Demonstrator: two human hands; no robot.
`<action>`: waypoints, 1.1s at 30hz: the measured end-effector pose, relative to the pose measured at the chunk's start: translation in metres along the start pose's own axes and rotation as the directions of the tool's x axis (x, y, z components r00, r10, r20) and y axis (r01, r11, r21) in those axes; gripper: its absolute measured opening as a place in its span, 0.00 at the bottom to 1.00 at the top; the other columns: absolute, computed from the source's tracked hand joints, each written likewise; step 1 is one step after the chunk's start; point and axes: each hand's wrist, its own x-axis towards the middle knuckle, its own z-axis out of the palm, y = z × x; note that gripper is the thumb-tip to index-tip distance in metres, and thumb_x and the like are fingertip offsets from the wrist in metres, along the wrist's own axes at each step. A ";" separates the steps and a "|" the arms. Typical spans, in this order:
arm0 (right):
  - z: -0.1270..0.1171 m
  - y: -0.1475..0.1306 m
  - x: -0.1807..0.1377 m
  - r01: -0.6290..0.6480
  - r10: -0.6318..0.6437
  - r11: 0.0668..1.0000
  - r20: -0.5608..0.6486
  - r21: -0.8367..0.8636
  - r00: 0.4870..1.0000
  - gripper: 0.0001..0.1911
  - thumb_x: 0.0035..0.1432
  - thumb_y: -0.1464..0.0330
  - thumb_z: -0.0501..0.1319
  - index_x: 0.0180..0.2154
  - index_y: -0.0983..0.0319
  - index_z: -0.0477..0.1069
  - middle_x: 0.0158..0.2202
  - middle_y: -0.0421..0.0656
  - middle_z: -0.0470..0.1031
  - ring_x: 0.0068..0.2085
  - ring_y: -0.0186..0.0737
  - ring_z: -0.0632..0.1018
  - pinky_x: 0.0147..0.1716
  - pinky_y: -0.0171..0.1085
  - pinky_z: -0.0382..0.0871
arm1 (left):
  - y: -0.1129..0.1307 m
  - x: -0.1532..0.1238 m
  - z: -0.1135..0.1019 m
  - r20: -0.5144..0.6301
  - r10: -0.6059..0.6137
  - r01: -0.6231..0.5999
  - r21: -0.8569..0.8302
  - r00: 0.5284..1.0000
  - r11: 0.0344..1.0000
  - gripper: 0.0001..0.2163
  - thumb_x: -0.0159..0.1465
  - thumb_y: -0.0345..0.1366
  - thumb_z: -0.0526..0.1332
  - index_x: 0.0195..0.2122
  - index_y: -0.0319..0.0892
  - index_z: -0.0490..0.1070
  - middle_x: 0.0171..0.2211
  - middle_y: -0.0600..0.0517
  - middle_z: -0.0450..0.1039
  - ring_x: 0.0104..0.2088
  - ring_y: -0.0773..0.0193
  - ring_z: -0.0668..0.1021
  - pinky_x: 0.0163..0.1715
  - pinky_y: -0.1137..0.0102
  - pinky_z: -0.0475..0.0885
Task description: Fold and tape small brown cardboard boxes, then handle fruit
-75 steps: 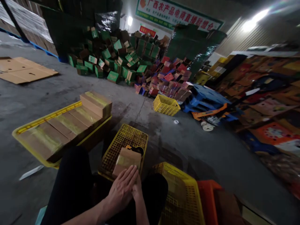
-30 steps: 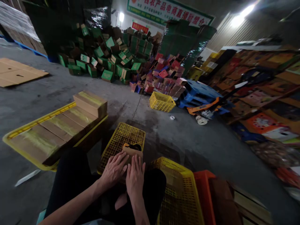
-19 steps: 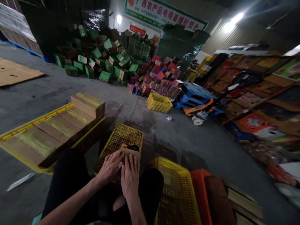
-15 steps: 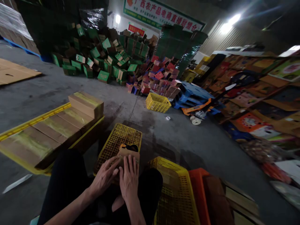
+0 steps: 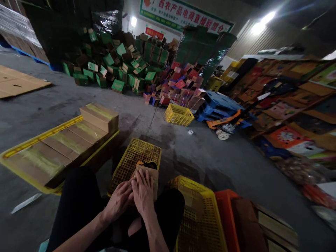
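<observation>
A small brown cardboard box (image 5: 154,177) stands on an upturned yellow plastic crate (image 5: 133,152) between my knees. My right hand (image 5: 144,191) lies across the top of the box, its fingers stretched out and slightly apart. At the box's left side, my left hand (image 5: 118,200) has bent fingers against the edge, close to the right hand's thumb; its fingertips are partly hidden. Just behind the box rests a black and orange object (image 5: 147,164), possibly a tape dispenser, partly covered by the box.
Taped cartons (image 5: 65,141) fill a yellow crate (image 5: 10,154) at left. On my right are another yellow crate (image 5: 210,210) and an orange one (image 5: 227,213). Farther off are a yellow crate (image 5: 180,114), a pallet jack (image 5: 225,122), blue pallets (image 5: 220,101) and piled green boxes (image 5: 118,85).
My right hand has shifted left over the box top, closer to my left hand. The left hand's fingers have bent inward at the box's edge. The view has moved slightly.
</observation>
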 end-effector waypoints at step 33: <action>0.004 0.030 -0.083 -0.046 0.037 0.997 -0.155 -0.054 0.987 0.27 0.73 0.63 0.49 0.69 0.60 0.54 0.69 0.48 0.60 0.69 0.49 0.62 0.65 0.55 0.62 | 0.034 0.005 0.019 0.041 0.152 -0.157 0.272 0.988 0.949 0.26 0.73 0.40 0.52 0.70 0.41 0.54 0.67 0.45 0.62 0.68 0.51 0.63 0.65 0.53 0.62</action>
